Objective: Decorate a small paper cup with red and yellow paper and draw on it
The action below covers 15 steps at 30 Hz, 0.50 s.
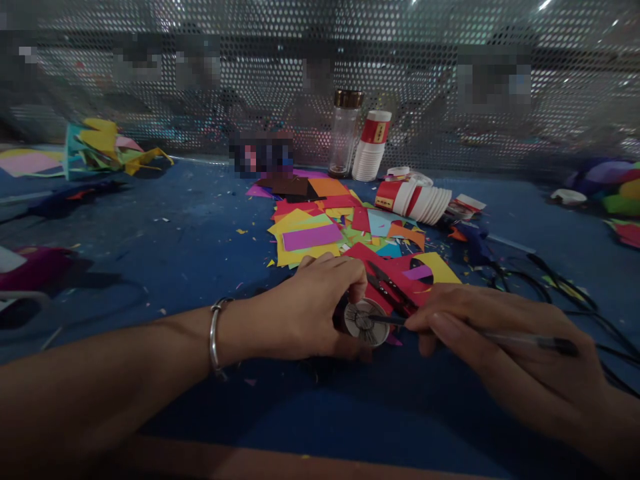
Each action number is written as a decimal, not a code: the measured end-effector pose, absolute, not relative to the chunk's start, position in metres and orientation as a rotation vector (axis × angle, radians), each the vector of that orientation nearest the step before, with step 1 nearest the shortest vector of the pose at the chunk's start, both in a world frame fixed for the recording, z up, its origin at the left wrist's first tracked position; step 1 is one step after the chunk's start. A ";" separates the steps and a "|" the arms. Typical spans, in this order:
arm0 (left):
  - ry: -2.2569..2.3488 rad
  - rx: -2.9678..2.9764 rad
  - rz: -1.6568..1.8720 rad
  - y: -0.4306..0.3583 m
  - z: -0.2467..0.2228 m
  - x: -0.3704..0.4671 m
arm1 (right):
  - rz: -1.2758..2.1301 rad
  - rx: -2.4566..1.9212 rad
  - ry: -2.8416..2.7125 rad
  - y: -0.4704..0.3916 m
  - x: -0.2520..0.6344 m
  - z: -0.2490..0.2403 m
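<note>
My left hand (320, 310), with a silver bangle at the wrist, is closed around a small paper cup (367, 323). The cup's round white end faces me and bears dark lines around a small circle. In my right hand (490, 333) is a pen (520, 341), pinched between thumb and fingers. Its tip touches or nearly touches the marked white end. Dark scissors (391, 288) lie on red paper just behind the cup, between my hands.
Coloured paper sheets (311, 237) and scraps cover the middle of the blue table (190, 227). Behind them stand a glass bottle (344, 133) and stacked cups (372, 147); another stack (414, 201) lies sideways. A blue glue gun (475, 244) and black cables (565, 287) are at right.
</note>
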State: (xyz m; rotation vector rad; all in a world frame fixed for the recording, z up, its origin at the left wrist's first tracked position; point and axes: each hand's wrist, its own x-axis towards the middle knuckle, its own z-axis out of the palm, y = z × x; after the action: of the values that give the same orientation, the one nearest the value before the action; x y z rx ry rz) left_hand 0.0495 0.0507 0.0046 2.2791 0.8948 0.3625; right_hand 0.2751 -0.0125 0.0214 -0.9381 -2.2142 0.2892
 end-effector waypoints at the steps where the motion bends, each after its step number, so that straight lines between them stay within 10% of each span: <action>1: 0.893 2.283 0.360 0.051 0.004 0.049 | 0.274 -0.948 -2.215 -0.012 0.275 0.022; 15: 0.909 2.305 0.349 0.049 0.005 0.051 | 0.351 -0.858 -2.256 -0.012 0.271 0.022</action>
State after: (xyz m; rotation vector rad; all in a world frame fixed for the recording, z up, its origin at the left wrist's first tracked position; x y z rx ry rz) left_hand 0.0509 0.0486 0.0049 2.3050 0.9092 0.3490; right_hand 0.2715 -0.0125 0.0224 -0.8578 -2.2561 0.3511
